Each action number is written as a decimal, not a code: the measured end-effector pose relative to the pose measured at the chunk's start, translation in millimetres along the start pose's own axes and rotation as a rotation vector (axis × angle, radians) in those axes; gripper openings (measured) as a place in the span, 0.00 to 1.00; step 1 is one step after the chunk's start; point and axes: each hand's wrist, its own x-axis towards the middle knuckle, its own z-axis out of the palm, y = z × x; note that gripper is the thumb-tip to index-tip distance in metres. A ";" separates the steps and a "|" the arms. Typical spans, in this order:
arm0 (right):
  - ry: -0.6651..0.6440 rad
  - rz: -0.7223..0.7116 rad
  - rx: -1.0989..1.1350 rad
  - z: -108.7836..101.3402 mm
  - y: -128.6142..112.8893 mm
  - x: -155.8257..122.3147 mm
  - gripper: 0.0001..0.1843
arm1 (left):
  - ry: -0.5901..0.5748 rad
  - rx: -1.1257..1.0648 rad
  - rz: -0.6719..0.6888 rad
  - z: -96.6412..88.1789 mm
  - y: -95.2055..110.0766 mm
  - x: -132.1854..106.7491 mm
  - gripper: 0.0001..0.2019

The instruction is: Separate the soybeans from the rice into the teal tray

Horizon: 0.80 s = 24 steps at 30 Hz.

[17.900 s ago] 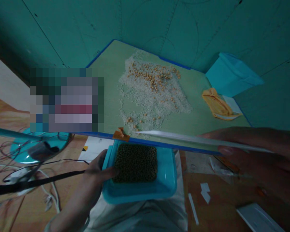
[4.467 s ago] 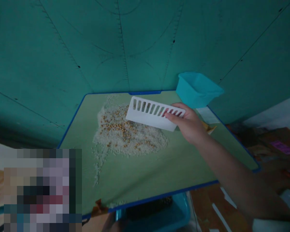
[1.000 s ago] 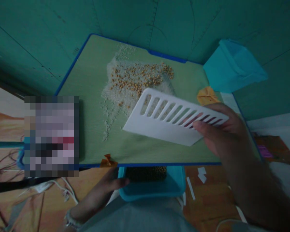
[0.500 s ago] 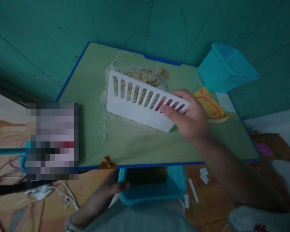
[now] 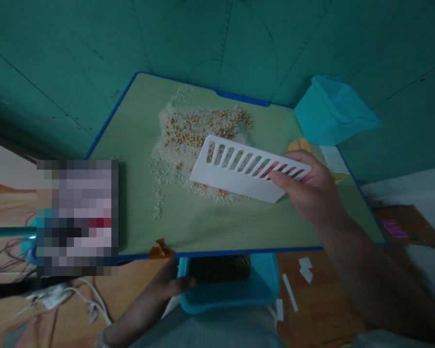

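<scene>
My right hand (image 5: 308, 188) grips a white slotted plastic scraper (image 5: 235, 176) by its right end, thumb in front and fingers behind the slots. The scraper is tilted above a spread of white rice-like grains (image 5: 170, 157) mixed with yellow-brown beans (image 5: 188, 140). Its left end hides part of the grains. My left hand (image 5: 176, 285) is closed on the left rim of a turquoise tub (image 5: 232, 297), below the table's front edge. Dark green and brownish beans (image 5: 221, 269) fill the tub's rear part.
The grains lie on a pale green table (image 5: 217, 229) with a blue edge. A turquoise bag-like container (image 5: 329, 111) stands at its back right, beside a yellow packet (image 5: 299, 145). Orange tape (image 5: 161, 250) sits on the front edge. Cables (image 5: 83, 287) and paper scraps (image 5: 305, 269) are on the floor.
My right hand has moved the scraper to the right and slightly nearer, uncovering more grains and beans on the left. My left hand stays on the tub's rim.
</scene>
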 end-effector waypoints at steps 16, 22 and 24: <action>-0.137 0.104 0.051 -2.9 -9.6 -7.6 0.08 | 0.001 0.086 0.055 -2.7 3.8 -2.5 0.20; -0.135 0.118 0.111 -2.6 -8.8 -10.2 0.09 | 0.092 0.068 0.034 6.2 9.9 -7.5 0.22; -0.150 0.149 0.104 -3.2 -9.3 -11.1 0.09 | 0.098 0.073 0.031 4.6 9.7 -7.7 0.20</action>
